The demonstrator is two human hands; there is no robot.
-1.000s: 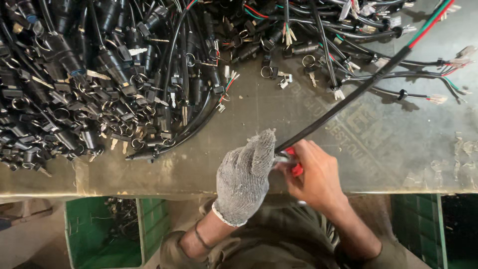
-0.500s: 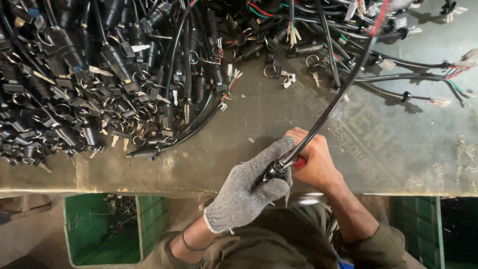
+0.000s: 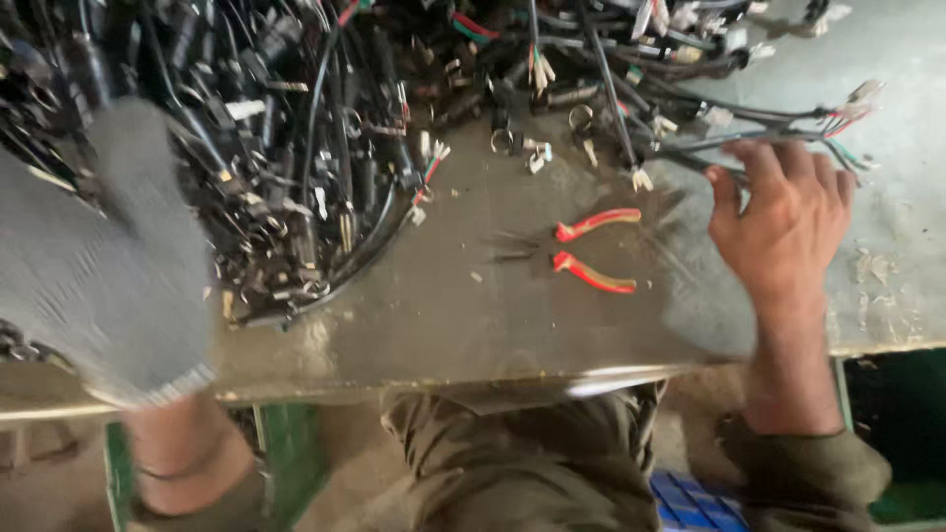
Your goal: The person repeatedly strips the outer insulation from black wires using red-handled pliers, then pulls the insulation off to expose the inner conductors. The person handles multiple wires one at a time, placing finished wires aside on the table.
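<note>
- I see my right hand (image 3: 783, 222) at the right of the frame, bare, palm down, with its fingers (image 3: 778, 163) spread and reaching onto a bundle of black cables (image 3: 749, 138) that ends in white plugs and coloured wire tips.
- The fingertips touch those cables; I cannot see them closed around anything.
- My left hand (image 3: 99, 256) fills the left of the frame in a grey knitted glove, blurred and close to the camera. It hangs over the big heap of black cables and connectors (image 3: 276, 148) in the upper left; I cannot tell whether its fingers are spread or pinching anything.
- A pair of red-handled pliers (image 3: 581, 251) lies on the desk in the middle of the frame, between my two hands and touching neither. Its handles are splayed apart and point right; its dark nose points left.
- The desk (image 3: 473, 315) is a worn grey-brown surface; its front edge runs across the lower part of the frame.
- Small metal rings and loose clips (image 3: 537, 153) lie just above the pliers at the edge of the heap.
- Below the desk edge I see a green crate (image 3: 291, 443) at lower left and a blue crate (image 3: 690, 498) at lower right.
</note>
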